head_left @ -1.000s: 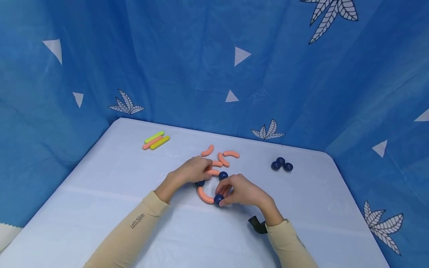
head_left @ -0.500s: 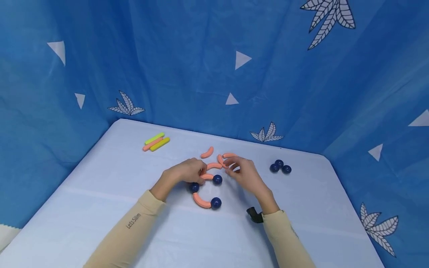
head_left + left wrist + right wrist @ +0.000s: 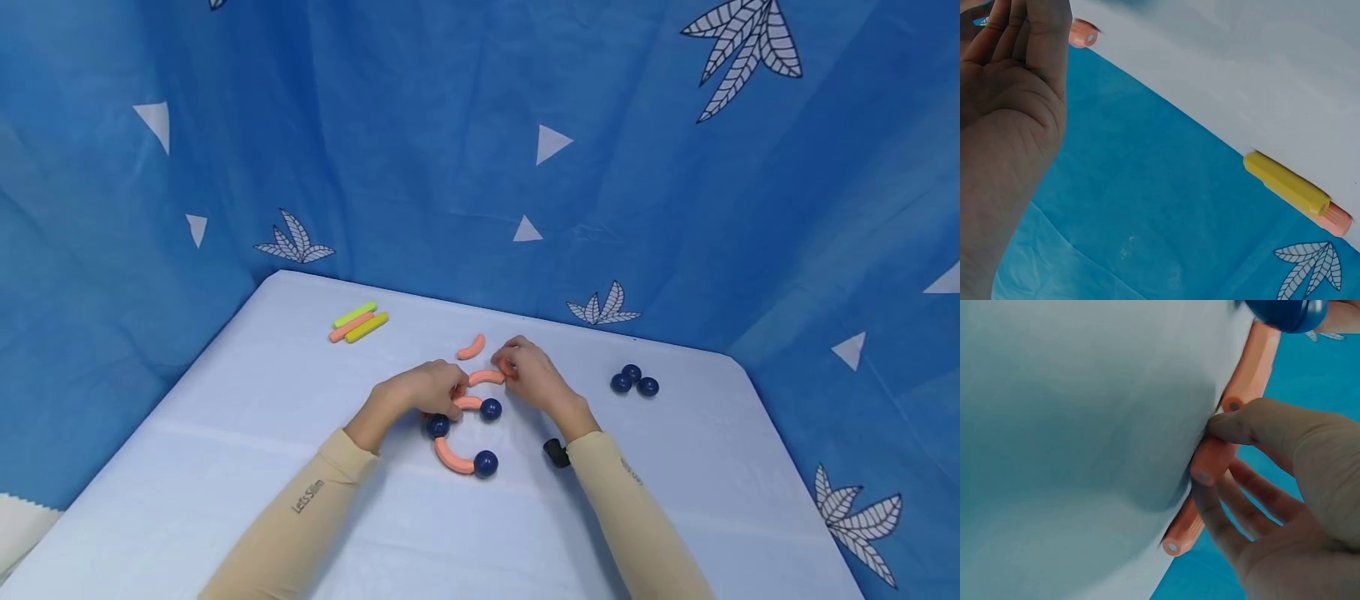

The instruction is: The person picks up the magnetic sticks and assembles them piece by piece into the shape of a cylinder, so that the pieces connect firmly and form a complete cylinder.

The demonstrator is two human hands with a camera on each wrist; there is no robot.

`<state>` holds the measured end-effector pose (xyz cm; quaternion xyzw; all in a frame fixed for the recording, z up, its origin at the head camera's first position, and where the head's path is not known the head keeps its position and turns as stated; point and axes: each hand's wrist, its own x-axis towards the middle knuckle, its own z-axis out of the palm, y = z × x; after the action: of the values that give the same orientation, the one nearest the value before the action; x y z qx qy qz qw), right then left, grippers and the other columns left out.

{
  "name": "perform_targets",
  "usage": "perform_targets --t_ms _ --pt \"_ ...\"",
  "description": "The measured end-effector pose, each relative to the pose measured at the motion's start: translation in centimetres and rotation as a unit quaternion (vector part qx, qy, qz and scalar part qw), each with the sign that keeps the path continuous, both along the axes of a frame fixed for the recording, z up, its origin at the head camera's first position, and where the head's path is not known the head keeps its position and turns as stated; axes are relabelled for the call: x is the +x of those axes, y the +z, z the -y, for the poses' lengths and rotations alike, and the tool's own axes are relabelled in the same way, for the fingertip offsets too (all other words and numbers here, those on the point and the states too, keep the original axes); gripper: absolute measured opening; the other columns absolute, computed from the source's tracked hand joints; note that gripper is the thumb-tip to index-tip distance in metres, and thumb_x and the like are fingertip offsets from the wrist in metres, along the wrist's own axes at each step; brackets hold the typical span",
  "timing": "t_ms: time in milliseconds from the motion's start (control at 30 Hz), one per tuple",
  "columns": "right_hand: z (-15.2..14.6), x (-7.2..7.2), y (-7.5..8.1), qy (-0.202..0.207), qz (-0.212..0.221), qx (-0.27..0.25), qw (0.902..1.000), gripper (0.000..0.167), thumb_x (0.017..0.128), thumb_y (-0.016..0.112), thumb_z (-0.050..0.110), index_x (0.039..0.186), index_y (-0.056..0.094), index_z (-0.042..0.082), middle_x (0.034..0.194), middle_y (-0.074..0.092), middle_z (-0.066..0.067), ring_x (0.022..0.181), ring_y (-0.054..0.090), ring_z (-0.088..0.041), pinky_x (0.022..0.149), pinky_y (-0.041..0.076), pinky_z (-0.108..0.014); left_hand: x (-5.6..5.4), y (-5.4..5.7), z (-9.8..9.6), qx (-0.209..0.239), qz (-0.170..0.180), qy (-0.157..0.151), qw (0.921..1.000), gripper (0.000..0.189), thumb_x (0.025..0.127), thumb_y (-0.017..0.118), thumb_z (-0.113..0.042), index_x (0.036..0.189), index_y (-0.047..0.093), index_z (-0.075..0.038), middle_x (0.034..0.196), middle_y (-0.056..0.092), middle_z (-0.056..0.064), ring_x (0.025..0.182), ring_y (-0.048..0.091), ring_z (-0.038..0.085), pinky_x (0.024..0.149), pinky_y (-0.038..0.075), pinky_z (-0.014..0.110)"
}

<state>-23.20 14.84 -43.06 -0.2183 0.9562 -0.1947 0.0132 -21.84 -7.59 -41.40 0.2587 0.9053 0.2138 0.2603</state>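
My left hand [image 3: 427, 390] has its fingers curled at the left part of a curved orange building rod [image 3: 470, 403], covering that end. A dark blue ball [image 3: 491, 409] sits at the rod's right end. Just below the left fingers lies another blue ball [image 3: 438, 426], joined to a lower curved rod [image 3: 453, 458] that ends in a third ball [image 3: 485, 464]. My right hand [image 3: 531, 375] pinches a short curved rod [image 3: 1213, 461] between thumb and fingers, a pale dot showing on its end. A further curved rod [image 3: 486, 377] lies between the hands.
One loose curved rod [image 3: 471, 347] lies behind the hands. Straight yellow [image 3: 367, 327] and orange [image 3: 351, 326] sticks and a lime stick [image 3: 355, 314] lie at the back left. Blue balls [image 3: 632, 373] cluster at the right. A blue curtain [image 3: 420, 167] hangs behind the white table [image 3: 262, 467].
My right hand has let go of the lower blue ball, moved back to the loose curved rods and taken hold of one. My left hand stays at the joined rods, which have shifted slightly left.
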Motion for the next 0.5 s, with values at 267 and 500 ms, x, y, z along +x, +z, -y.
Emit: perform_targets --t_ms 267,500 --pt "-1.3 1.2 -0.1 -0.053 -0.006 -0.077 0.9956 0.03 0.089 0.077 -0.003 0.116 0.077 0.009 0.116 0.067 -0.009 0.095 0.063 -0.023 0.083 0.058 -0.037 0.2 0.0 -0.1 0.005 0.007 0.012 0.9999 0.019 0.091 0.084 -0.021 0.1 0.069 -0.013 0.083 0.06 0.002 0.067 0.058 0.016 0.062 0.046 0.027" --pt "-3.0 4.5 -0.1 -0.092 0.113 -0.201 0.9687 0.034 0.093 0.074 0.004 0.126 0.073 0.011 0.128 0.071 -0.008 0.108 0.072 -0.025 0.087 0.061 -0.038 -0.1 -0.1 -0.2 0.006 -0.005 0.009 0.9999 0.017 0.093 0.081 -0.022 0.09 0.067 -0.013 0.077 0.056 0.001 0.067 0.054 0.016 0.061 0.043 0.027"
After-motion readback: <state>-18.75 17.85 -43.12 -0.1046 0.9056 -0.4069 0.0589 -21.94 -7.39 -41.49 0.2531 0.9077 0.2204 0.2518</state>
